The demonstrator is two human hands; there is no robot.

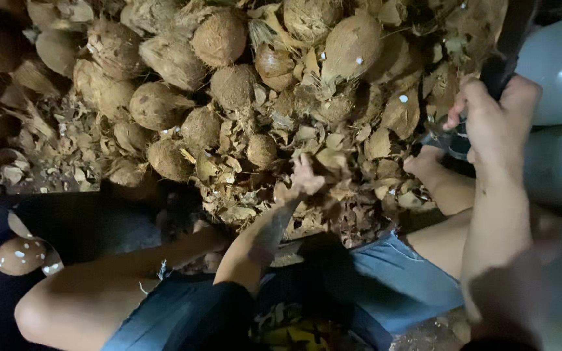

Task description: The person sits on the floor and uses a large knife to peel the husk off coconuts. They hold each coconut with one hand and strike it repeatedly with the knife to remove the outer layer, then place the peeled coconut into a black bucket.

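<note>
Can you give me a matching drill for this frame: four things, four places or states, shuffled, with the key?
Things:
1. left hand
2. right hand
3. peeled brown coconut
4. grey sacks

Places or states:
A. lies low at the left edge, apart from the pile
B. reaches into the husk scraps below the coconut pile
C. stacked along the right edge
D. closed round a dark tool handle

Pairs: 1-B, 2-D, 3-A, 4-C
</note>
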